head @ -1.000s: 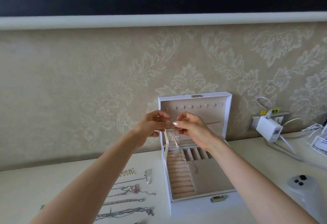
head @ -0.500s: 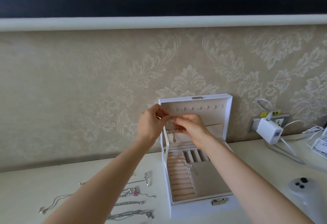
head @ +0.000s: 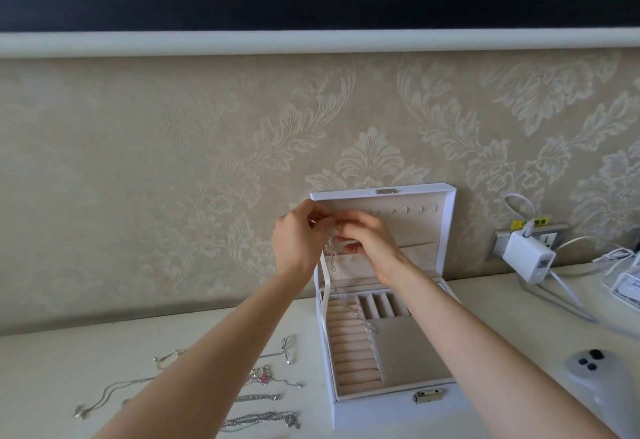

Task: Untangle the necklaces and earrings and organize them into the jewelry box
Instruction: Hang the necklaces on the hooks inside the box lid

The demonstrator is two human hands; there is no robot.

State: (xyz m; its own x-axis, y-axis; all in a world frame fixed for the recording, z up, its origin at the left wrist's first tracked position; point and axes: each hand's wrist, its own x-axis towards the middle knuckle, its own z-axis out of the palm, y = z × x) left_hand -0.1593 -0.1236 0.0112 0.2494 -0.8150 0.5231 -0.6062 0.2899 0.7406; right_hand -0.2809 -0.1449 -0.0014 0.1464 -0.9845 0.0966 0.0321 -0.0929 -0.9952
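risk: the thin necklace [head: 331,254] could slip off the lid hooks [head: 405,210] before it seats, or its dangling end could snag the ring rolls [head: 349,348], through a loose pinch or a tug.
left hand [head: 297,242]: fingers curled, pinching the chain's top, centre frame.
right hand [head: 371,241]: fingers curled, pinching the same chain just beside the left.
necklace position: hangs below both hands, against the open lid of the jewelry box [head: 447,230].
waiting: other chains [head: 263,379] lie lower left of frame.
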